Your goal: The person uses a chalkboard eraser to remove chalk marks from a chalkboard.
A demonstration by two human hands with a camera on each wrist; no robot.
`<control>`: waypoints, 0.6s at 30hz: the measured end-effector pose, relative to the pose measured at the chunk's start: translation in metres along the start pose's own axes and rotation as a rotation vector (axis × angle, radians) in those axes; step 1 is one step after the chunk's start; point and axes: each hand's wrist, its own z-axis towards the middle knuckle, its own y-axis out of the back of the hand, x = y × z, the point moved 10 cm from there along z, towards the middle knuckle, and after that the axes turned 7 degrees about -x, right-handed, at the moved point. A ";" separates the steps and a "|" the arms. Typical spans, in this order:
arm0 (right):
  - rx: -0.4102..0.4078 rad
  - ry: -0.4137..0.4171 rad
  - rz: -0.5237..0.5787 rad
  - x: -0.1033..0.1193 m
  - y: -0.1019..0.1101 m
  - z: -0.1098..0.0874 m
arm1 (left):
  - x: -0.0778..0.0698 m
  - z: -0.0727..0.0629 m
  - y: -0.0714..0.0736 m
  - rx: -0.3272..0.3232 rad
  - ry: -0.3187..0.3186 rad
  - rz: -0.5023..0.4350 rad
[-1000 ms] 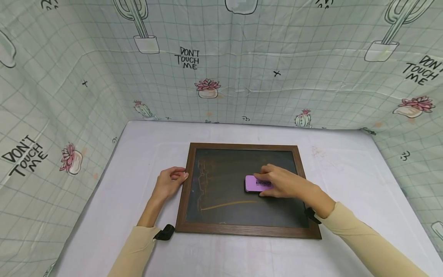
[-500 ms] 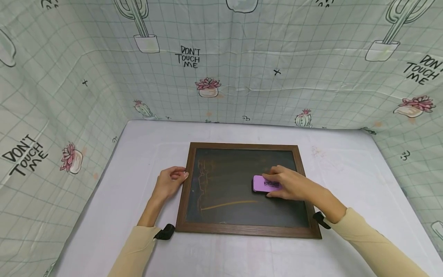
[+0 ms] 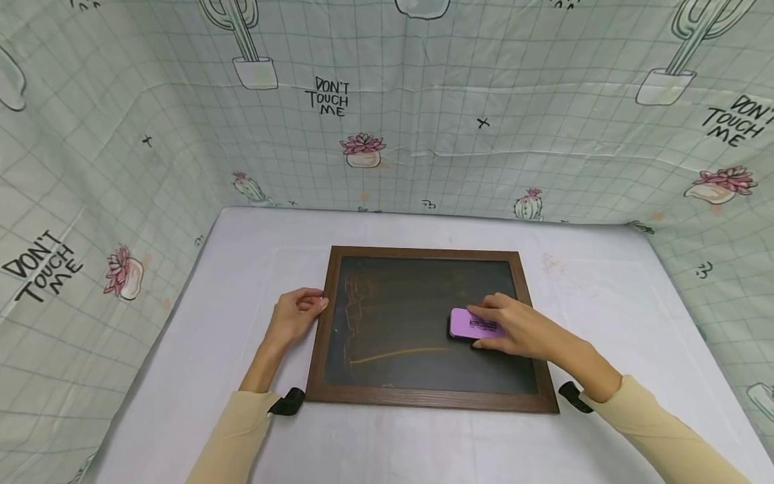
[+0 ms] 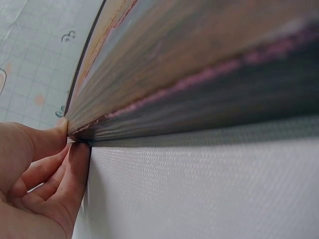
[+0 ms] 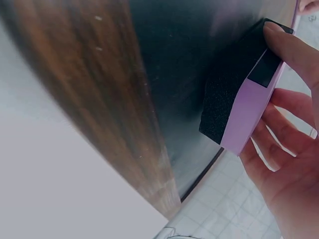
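A wooden-framed chalkboard (image 3: 396,309) lies on the table, with a yellow chalk line (image 3: 396,355) low on it and faint orange squiggles (image 3: 353,312) near its left side. My left hand (image 3: 293,314) pinches the left edge of the frame (image 4: 189,69) between thumb and fingers. Over the right half of the board, my right hand (image 3: 523,329) grips a purple chalkboard eraser (image 3: 468,325) by its long sides. In the right wrist view, the eraser's black felt pad (image 5: 219,99) faces the dark board surface. The palm hides the eraser's right end from the head camera.
A white cloth covers the table (image 3: 266,249) all around the board. Behind and at both sides hangs a grid-patterned curtain (image 3: 423,168) with cactus drawings. A black wrist strap piece (image 3: 288,402) sits at the left cuff, near the board's lower left corner.
My right hand has slid the eraser to the right across the board, and slightly toward me. The left hand stays at the frame's left edge. The chalk marks look the same.
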 end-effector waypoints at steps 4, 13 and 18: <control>-0.009 0.012 -0.005 0.005 0.004 -0.005 | -0.001 -0.001 0.001 -0.004 0.000 0.001; 0.015 -0.006 -0.003 0.011 0.004 -0.014 | 0.001 0.001 0.001 -0.005 0.002 -0.007; 0.028 0.004 0.024 0.017 0.002 -0.018 | 0.002 0.000 0.000 -0.004 0.009 0.002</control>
